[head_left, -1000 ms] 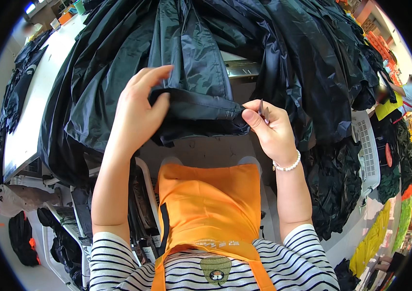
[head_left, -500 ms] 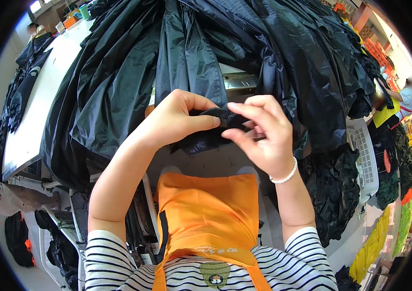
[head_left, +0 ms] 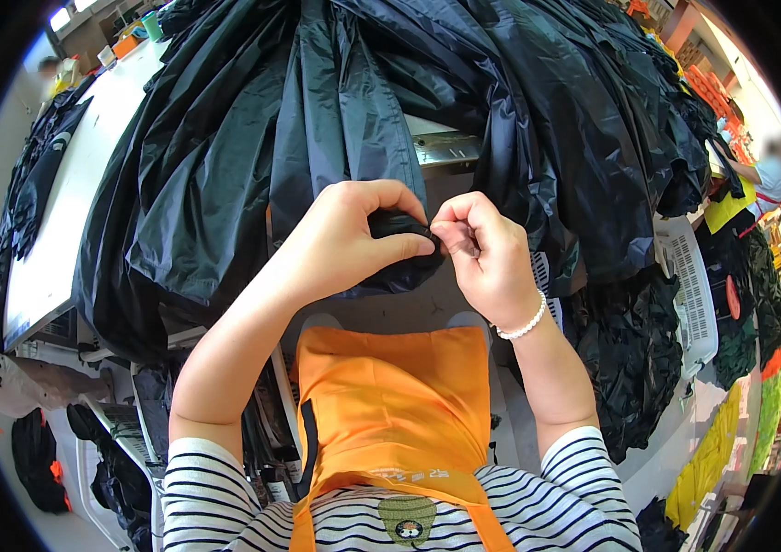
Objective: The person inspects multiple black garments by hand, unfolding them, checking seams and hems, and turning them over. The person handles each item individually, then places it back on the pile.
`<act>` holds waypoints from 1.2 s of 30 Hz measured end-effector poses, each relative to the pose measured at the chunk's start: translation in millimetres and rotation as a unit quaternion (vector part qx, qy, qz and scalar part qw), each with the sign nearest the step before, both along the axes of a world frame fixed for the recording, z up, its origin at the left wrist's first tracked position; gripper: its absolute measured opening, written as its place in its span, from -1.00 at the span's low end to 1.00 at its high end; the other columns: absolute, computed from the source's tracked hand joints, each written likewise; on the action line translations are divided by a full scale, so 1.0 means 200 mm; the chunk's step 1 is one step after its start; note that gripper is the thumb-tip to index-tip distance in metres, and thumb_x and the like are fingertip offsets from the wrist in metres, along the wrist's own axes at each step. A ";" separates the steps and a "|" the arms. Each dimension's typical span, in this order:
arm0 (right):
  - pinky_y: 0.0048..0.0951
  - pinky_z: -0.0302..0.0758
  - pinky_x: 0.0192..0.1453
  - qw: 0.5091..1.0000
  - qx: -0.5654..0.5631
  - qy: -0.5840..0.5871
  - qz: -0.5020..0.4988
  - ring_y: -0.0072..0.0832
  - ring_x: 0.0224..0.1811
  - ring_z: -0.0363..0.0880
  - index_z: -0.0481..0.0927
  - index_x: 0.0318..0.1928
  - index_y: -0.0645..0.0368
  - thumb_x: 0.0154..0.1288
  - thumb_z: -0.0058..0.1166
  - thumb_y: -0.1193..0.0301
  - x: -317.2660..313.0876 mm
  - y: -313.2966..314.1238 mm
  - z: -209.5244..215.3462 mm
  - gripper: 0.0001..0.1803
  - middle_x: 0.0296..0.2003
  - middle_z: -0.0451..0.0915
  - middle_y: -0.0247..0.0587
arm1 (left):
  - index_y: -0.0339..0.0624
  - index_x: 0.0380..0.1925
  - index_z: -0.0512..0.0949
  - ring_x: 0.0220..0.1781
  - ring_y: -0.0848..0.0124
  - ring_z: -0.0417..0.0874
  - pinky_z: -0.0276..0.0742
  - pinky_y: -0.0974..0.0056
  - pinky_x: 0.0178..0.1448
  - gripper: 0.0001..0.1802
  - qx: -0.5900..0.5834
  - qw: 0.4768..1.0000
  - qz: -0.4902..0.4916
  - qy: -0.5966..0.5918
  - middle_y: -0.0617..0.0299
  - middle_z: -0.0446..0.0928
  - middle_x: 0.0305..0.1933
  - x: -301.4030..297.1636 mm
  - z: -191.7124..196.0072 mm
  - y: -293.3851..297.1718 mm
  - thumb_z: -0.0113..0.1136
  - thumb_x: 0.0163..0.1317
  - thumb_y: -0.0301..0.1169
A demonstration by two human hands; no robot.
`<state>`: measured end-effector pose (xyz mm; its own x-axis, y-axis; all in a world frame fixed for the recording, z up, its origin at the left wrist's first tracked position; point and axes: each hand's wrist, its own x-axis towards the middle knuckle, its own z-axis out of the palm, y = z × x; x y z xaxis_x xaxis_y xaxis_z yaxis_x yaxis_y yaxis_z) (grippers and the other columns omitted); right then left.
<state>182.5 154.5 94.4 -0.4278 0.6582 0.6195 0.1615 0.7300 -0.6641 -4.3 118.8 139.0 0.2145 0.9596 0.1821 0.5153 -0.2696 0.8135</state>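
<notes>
**Long, glossy black-green thin-cloth garment (head_left: 353, 129), lower edge under fingertip work**

Head view.
- Step in hand, as judged: close handling of the garment's gathered lower edge (head_left: 392, 278), the two hands meeting at its right end.
- Next move, as judged: calls for a firm left hold and a small, exact pinch or pull on the right, with the edge kept taut.
- Left hand (head_left: 349, 241): grip closed on the edge, thumb below, bent forefinger above, black cloth between.
- Right hand (head_left: 493, 253): grip drawn to a point, thumb and forefinger together, just beside the left fingertips. Whether cloth or thread lies between them is too small to tell.
- Placement: the garment hangs toward the wearer from a large dark heap of like cloth (head_left: 584, 120); its lower edge is above the square-cut, orange cloth apron (head_left: 395, 386). White flat-topped counter (head_left: 86, 193) at left.
</notes>
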 end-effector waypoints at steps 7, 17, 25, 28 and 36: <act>-0.70 0.29 -0.44 0.990 -0.106 0.086 0.021 -0.75 -0.55 0.27 0.39 -0.14 0.25 0.32 0.15 0.51 0.00 0.06 -0.01 -0.79 -0.56 0.41 -0.41 | -0.33 -0.44 0.63 -0.43 0.62 0.52 0.46 0.46 -0.27 -0.78 -0.041 0.998 0.029 -0.039 0.31 0.60 -0.49 -0.02 -0.02 0.02 0.44 0.00 -0.41; -0.56 0.50 -0.25 0.986 -0.153 -0.071 -0.006 -0.55 -0.38 0.54 0.46 -0.22 0.28 0.35 0.14 0.38 0.15 -0.05 0.07 -0.79 -0.37 0.53 -0.22 | -0.35 -0.45 0.62 -0.48 0.63 0.51 0.45 0.48 -0.32 -0.81 -0.038 0.997 0.051 -0.034 0.31 0.58 -0.51 0.01 -0.02 0.02 0.42 -0.01 -0.46; -0.53 0.54 -0.31 0.997 -0.066 -0.048 0.000 -0.42 -0.43 0.61 0.49 -0.25 0.27 0.25 0.22 0.43 0.10 -0.04 0.06 -0.80 -0.37 0.55 -0.19 | -0.36 -0.42 0.62 -0.43 0.56 0.55 0.47 0.45 -0.26 -0.78 -0.008 0.999 0.034 -0.003 0.24 0.60 -0.48 0.02 -0.01 0.01 0.41 -0.02 -0.44; -0.52 0.54 -0.34 0.997 -0.042 -0.063 -0.005 -0.40 -0.44 0.62 0.50 -0.27 0.26 0.23 0.24 0.43 0.09 -0.03 0.06 -0.80 -0.37 0.55 -0.19 | -0.37 -0.42 0.62 -0.41 0.54 0.56 0.48 0.43 -0.23 -0.76 -0.026 0.999 0.042 0.009 0.22 0.61 -0.47 0.02 -0.01 0.01 0.41 -0.02 -0.42; -0.54 0.52 -0.35 0.996 -0.036 -0.083 -0.021 -0.44 -0.46 0.61 0.51 -0.30 0.27 0.22 0.24 0.44 0.09 -0.03 0.08 -0.81 -0.42 0.54 -0.20 | -0.35 -0.42 0.64 -0.40 0.52 0.58 0.49 0.42 -0.20 -0.77 -0.042 0.998 0.044 0.014 0.21 0.61 -0.46 0.01 0.00 0.00 0.41 -0.03 -0.42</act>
<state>200.1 148.6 110.4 -0.4912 0.7177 0.4936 0.3025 0.6719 -0.6760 -2.4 119.8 139.2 0.1329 0.9864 0.0962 0.5572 -0.1546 0.8159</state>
